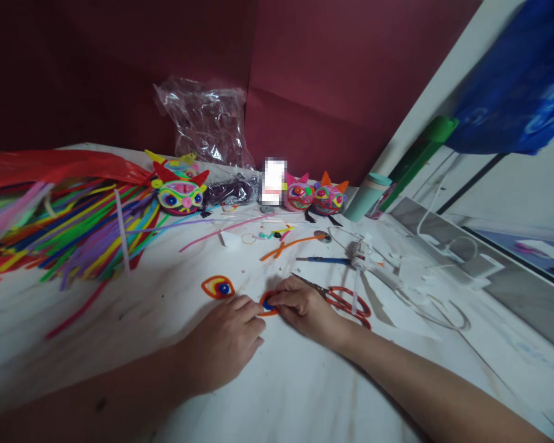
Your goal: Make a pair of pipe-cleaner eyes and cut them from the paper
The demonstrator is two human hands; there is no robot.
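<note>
On the white marbled tabletop, my right hand (pixel 302 303) pinches an eye-shaped piece of coiled pipe cleaner (pixel 266 305), blue inside an orange outline. Part of that piece is hidden under my fingers. My left hand (pixel 233 335) is closed, its fingers curled at the left edge of the same piece. Just above my left knuckles lies another pipe-cleaner eye (pixel 218 287), with orange, yellow, red and blue rings. Red-handled scissors (pixel 351 304) rest right beside my right hand, their blades partly behind it.
Colourful pipe cleaners (pixel 96 231) are piled at left beside a red plastic bag (pixel 64 166). Decorated animal heads (pixel 180 194) stand along the back, with a clear plastic bag (pixel 212 123). A blue tool (pixel 327 260), white cables (pixel 443 307) and a green cylinder (pixel 368 197) lie rightward.
</note>
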